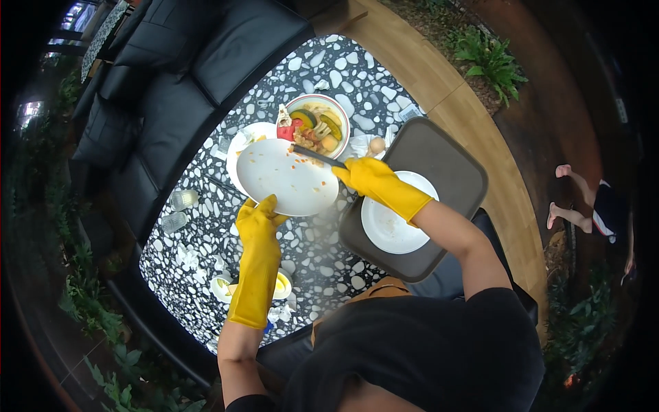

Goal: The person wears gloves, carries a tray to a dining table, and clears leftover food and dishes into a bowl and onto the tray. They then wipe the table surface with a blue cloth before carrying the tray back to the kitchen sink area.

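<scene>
Tabletop (213,232) of dark, white-pebbled stone fills the middle of the view. At its right edge lies a dark tray (449,147), whose near corner seems to reach past the stone; a bump from the right forearm could tip it, sliding off the white dish (395,233) it carries. Between the tabletop's middle and its far edge, a white plate (278,180) dotted with orange scraps is held up, overlapping a second plate (257,128); whether the two touch is hard to tell.

The left hand (257,221), in a yellow rubber glove, pinches the held plate by its near rim, thumb on top. That one-sided hold is the main weakness: a greasy glove or a hard push could let the plate twist and drop. The right hand (374,177), gloved alike, closes around a dark-handled tool (319,156) whose tip meets the plate's far right side.

Just beyond, toward the far edge, stands a bowl (347,125) heaped with food; piling on more might spill it over. Scraps could also miss, flicked by a quick stroke. Two clear cups (184,200) near the left edge could topple if an elbow swings wide.
</scene>
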`<state>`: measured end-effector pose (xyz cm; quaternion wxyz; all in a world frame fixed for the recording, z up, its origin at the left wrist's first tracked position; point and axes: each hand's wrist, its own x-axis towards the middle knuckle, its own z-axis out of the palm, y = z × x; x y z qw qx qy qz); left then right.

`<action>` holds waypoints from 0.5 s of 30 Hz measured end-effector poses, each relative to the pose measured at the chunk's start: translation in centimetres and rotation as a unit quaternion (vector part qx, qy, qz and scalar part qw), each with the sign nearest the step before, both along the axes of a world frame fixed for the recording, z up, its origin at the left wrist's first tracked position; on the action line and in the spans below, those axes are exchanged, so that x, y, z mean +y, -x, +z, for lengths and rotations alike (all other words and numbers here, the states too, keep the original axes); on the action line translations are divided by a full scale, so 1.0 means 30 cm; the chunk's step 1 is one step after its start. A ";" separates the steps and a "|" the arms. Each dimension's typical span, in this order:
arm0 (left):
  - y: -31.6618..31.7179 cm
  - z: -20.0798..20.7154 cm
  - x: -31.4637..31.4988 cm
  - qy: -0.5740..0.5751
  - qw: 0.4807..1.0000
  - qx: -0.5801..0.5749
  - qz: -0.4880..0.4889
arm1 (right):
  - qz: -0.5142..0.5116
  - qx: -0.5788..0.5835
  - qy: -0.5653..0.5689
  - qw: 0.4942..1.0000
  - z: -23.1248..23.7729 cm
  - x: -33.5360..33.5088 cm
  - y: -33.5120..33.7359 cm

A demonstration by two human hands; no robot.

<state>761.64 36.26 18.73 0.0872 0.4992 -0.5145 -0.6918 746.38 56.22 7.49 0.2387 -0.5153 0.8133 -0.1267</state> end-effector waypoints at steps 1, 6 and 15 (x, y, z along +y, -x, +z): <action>-0.006 0.007 0.002 0.000 1.000 0.000 0.000 | 0.012 0.001 0.007 1.000 -0.003 0.011 0.017; -0.050 0.024 -0.031 -0.019 1.000 -0.007 0.013 | -0.164 -0.271 -0.077 0.945 0.243 -0.068 0.001; -0.071 0.061 -0.040 -0.023 1.000 0.005 0.020 | -0.151 -0.276 -0.124 0.941 0.286 -0.048 0.023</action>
